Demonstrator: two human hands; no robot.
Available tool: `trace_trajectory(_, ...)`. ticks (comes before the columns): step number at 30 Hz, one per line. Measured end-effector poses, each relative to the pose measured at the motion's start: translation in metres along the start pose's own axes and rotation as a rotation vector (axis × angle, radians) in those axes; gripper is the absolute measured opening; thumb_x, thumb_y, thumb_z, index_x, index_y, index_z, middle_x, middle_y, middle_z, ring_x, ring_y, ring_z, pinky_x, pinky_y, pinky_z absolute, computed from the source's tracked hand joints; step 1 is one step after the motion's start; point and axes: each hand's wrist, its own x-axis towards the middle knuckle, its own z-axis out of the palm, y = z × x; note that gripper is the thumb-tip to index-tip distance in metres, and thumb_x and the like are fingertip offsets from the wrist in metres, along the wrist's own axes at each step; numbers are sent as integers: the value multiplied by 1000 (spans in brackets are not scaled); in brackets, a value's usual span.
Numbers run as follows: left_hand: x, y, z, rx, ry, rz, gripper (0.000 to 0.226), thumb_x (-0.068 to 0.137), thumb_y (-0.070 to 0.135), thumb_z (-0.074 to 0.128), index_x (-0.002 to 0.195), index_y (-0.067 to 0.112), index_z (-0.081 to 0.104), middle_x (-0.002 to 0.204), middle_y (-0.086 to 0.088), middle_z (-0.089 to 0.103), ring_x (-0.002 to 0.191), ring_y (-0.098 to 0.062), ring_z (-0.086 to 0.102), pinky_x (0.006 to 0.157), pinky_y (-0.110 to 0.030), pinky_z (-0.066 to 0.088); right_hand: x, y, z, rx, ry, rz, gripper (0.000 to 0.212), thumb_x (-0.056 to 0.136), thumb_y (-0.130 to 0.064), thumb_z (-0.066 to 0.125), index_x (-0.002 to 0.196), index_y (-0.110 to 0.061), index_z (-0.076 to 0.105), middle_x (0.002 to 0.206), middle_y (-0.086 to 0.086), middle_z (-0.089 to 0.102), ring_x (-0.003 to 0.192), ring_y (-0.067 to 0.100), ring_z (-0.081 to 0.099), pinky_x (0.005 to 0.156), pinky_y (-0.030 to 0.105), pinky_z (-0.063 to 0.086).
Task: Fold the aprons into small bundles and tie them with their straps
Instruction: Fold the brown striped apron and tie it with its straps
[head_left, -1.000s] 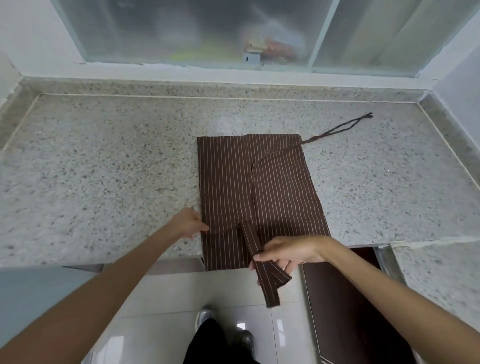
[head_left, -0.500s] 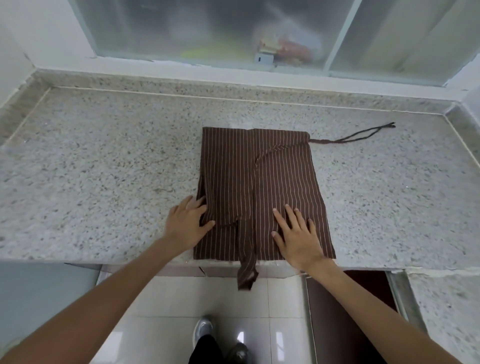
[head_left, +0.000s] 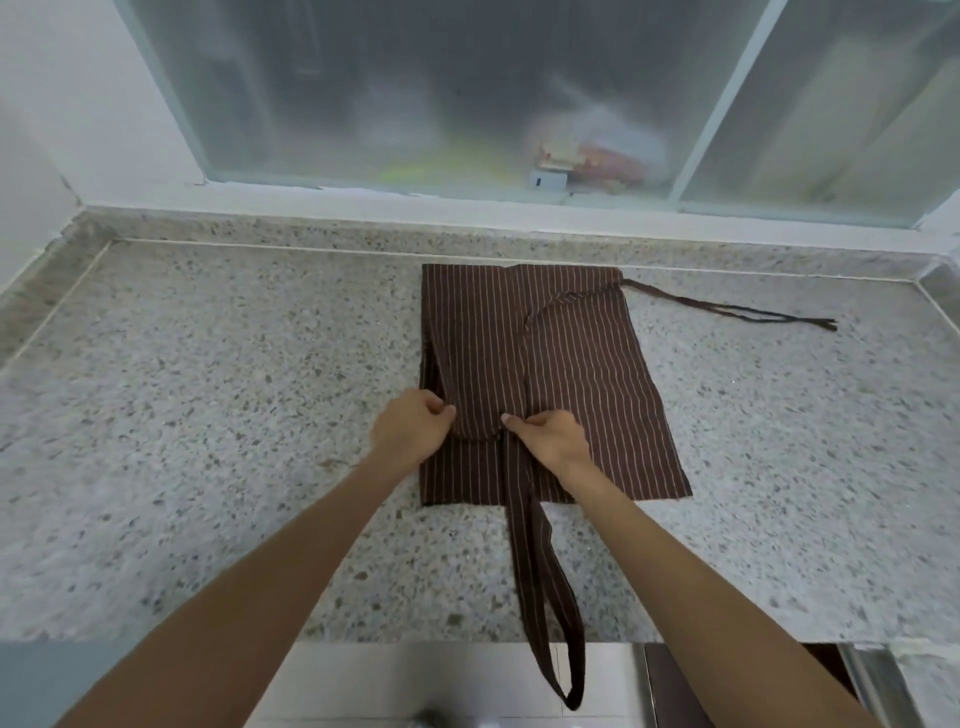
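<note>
A brown pinstriped apron (head_left: 571, 374) lies folded into a rectangle on the speckled granite counter (head_left: 208, 415). Its neck loop (head_left: 545, 587) runs from the near edge toward me and hangs over the counter's front. Thin waist ties (head_left: 727, 310) trail off to the right from the far right corner. My left hand (head_left: 410, 434) pinches the folded-over flap at its near left edge. My right hand (head_left: 550, 436) pinches the same flap near the middle seam, just above where the neck loop starts.
A frosted sliding window (head_left: 467, 104) with a white sill runs along the back. A raised granite lip borders the counter at the back and sides. Below the front edge are tiled floor and a dark cabinet opening (head_left: 727, 691) at the right.
The apron has slid farther onto the counter, away from the front edge. Both hands went from lying flat on the cloth to pinching the flap's near edge.
</note>
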Motion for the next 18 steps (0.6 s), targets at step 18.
trace_trajectory(18,-47,-36,-7,95,-171,-81,18,84,30,62,94,15,60,86,-2,60,78,-16,57,66,-25,44,-45,39,1,229,-102,80,22,86,-17,69,97,-8,53,71,7,62,57,15,58,57,26,55)
